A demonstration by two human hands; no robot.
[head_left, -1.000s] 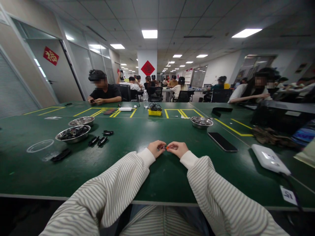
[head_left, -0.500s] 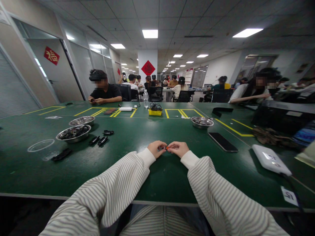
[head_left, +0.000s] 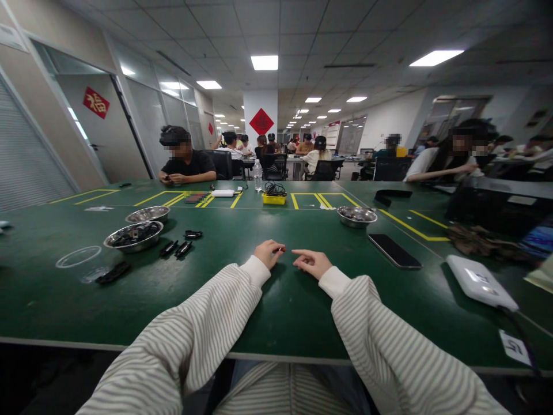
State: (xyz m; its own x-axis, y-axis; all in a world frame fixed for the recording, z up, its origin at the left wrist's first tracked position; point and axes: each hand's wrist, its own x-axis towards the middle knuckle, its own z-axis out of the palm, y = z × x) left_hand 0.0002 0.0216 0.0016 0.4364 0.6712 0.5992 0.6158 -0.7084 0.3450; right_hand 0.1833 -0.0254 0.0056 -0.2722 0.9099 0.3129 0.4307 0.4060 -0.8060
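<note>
While left hand (head_left: 268, 253) pinches small red-tipped part (head_left: 280, 250) at fingertips above green table (head_left: 276, 311), right hand (head_left: 311, 262) rests just right, loosely open, holding nothing. Keep pinch firm; part tiny, detail unreadable.

A green table (head_left: 302, 311) carries yellow tape marks (head_left: 311, 199). On its left side stand two steel bowls (head_left: 135, 235) (head_left: 147, 215); the nearer one holds dark parts. Black parts (head_left: 176, 248) lie just beside it, and a clear lid (head_left: 78, 256) lies further left. A third bowl (head_left: 356, 215) stands right of centre, near a black phone (head_left: 394, 251). A white device (head_left: 481, 282) lies far right. A yellow tray (head_left: 273, 198) and a bottle (head_left: 258, 174) stand at the far edge, where a person (head_left: 185, 163) sits.
</note>
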